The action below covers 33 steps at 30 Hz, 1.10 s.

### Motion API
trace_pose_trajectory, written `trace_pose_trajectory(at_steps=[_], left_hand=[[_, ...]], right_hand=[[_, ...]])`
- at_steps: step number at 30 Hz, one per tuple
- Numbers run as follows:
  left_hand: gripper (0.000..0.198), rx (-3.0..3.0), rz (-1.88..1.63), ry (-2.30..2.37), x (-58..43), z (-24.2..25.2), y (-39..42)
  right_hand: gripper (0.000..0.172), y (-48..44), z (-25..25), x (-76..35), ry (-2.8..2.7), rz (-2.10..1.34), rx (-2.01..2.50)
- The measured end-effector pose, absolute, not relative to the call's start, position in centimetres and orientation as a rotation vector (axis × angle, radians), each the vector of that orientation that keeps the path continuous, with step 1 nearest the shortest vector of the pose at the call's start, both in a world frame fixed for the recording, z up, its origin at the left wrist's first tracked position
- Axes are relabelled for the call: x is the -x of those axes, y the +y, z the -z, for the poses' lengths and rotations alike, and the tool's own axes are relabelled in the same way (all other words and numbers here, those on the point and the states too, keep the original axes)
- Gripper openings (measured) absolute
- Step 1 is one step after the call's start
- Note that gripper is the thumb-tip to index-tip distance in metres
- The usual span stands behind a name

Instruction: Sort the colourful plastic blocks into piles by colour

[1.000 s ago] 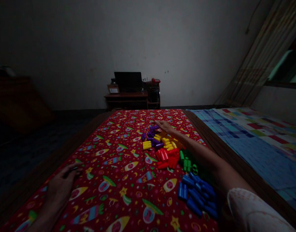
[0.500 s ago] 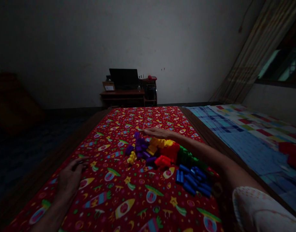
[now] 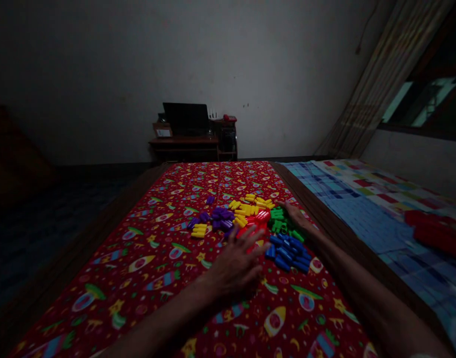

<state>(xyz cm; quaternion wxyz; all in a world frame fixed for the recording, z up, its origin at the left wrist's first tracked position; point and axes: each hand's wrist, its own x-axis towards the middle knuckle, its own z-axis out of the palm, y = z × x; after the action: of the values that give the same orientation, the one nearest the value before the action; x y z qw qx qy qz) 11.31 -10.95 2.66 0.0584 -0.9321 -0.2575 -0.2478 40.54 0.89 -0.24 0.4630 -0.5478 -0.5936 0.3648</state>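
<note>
On the red patterned cloth (image 3: 146,278) lie plastic toy pieces grouped by colour. Purple pieces (image 3: 221,217) are at the left of the heap, yellow pieces (image 3: 246,209) at the back and red pieces (image 3: 262,217) in the middle. Green pieces (image 3: 277,219) and blue pieces (image 3: 287,251) lie to the right. My left hand (image 3: 235,263), fingers spread, is over the near edge of the red pieces and hides some of them. Beside the green pieces, at their right, my right hand (image 3: 295,217) has its fingers stretched toward the yellow ones; nothing shows in it.
One yellow piece (image 3: 199,230) and a purple piece (image 3: 210,200) lie apart from the heap. Beyond the cloth stands a desk (image 3: 185,141) with a monitor (image 3: 186,118). Blue checked bedding (image 3: 347,209) and a red cloth (image 3: 434,231) are at the right.
My left hand has moved right from the left side of the cloth to the red pieces. My right hand has shifted from the purple pieces to beside the green ones. The view has turned slightly.
</note>
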Motion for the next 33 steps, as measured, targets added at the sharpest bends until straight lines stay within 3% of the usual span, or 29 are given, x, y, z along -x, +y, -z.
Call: trace_pose_trajectory(at_steps=[3, 6, 11, 17, 21, 24, 33], left_hand=[[0.036, 2.930, 0.598, -0.297, -18.4, -2.7, -13.1], [0.020, 2.913, 0.546, -0.196, -21.7, -1.8, -12.9], [0.015, 2.783, 0.513, -0.450, -19.2, -1.2, -9.8], [0.017, 2.661, 0.519, -0.822, -12.5, -2.2, -7.2], [0.026, 2.624, 0.542, -1.049, -8.3, -2.9, -6.3], [0.034, 2.591, 0.557, -1.202, -5.7, -3.1, -5.5], [0.040, 2.446, 0.781, -1.561, -0.5, -2.3, -3.7]], right_hand=[[0.073, 1.5, -0.6, -35.7, -1.502, -0.948, 1.286], [0.077, 1.9, -1.8, -31.8, -1.543, -1.110, 1.140], [0.075, 2.4, -3.8, -30.2, -1.575, -1.333, 0.935], [0.065, 4.2, -2.2, -35.6, -1.550, -0.776, 1.313], [0.053, 4.5, -0.7, -36.4, -1.616, -0.647, 1.463], [0.052, 4.9, -0.9, -33.7, -1.715, -0.703, 1.389], [0.070, 4.4, -3.2, -20.7, -1.972, -1.080, 1.033]])
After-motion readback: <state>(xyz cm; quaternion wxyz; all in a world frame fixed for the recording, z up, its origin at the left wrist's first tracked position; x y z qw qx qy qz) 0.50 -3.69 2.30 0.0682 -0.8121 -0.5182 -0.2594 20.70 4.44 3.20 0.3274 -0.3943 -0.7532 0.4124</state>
